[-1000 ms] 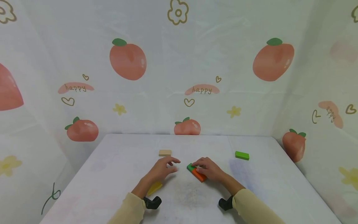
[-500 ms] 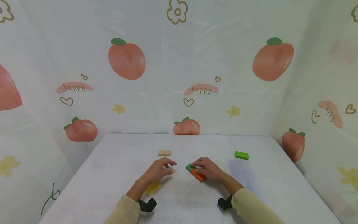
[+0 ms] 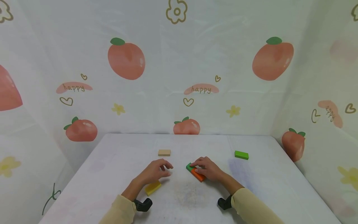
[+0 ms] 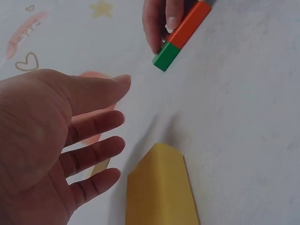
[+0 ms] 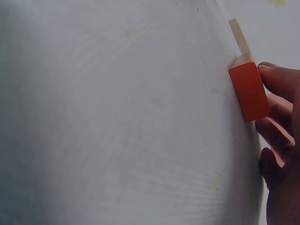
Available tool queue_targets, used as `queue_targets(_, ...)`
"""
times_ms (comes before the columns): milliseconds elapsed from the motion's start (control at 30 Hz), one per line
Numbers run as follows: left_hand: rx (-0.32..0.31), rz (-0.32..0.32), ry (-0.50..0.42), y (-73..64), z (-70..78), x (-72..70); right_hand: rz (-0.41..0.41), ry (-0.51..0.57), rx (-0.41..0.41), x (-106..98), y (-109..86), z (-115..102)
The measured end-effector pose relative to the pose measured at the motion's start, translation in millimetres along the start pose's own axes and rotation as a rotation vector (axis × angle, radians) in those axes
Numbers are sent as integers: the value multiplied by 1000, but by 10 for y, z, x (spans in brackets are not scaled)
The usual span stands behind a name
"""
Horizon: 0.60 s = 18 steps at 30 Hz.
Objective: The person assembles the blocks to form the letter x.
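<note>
An orange block and a green block lie end to end in one line at the middle of the table. My right hand holds the orange block from its right side, thumb on its edge, with a fingertip reaching the green one. In the right wrist view the end of the orange block faces the camera beside the thumb. My left hand hovers with relaxed, spread fingers and nothing in it. Below its wrist rests a yellow block, also large in the left wrist view.
A beige wooden block lies farther back, beyond my left hand. Toward the back right is a bright green block. The white table meets a curtain printed with fruit at its far edge.
My left hand has drawn back to the left, away from the orange and green blocks, uncovering more of the yellow block. The right hand stays in place on the blocks.
</note>
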<state>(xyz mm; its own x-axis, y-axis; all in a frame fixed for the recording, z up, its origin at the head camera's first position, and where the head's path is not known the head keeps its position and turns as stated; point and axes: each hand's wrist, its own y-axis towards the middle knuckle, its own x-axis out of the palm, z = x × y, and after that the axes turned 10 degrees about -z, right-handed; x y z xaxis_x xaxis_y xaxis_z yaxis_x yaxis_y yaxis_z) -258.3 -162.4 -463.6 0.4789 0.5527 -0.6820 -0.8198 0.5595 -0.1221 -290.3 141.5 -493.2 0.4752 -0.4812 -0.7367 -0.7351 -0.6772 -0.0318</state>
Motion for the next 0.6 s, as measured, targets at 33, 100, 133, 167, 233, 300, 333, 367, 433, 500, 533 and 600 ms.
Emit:
queue_targets(33,-6,-6,4,-7,0,-6,0,2,1,0,-1,0)
queue_targets(100,-18,-15,13,-23,-2,-18,2,6,1,-1,-4,-2)
queue_targets(133,-21,-18,17,-28,-2,-24,3,4,1,-2,-6,-2)
queue_targets(167,-25,-21,21,-33,-4,-29,4,4,2,-2,-8,-1)
queue_targets(233,-30,-29,29,-45,-12,-38,6,5,0,-3,-12,-2)
queue_targets(300,-33,-35,32,-57,-26,-46,9,7,-1,-2,-16,-6)
queue_targets(333,-34,-39,32,-63,-33,-48,12,5,-4,0,-18,-8)
queue_targets(367,-34,-45,31,-69,-43,-51,12,6,-7,1,-21,-11)
queue_targets(433,-32,-55,31,-83,-65,-54,18,-7,-20,5,-26,-18)
queue_targets(500,-28,-68,29,-98,-85,-59,22,-10,-30,9,-29,-22)
queue_targets(533,-25,-73,29,-106,-95,-61,24,-14,-34,13,-29,-20)
queue_targets(600,-18,-80,34,-128,-113,-67,25,-10,-33,19,-28,-20)
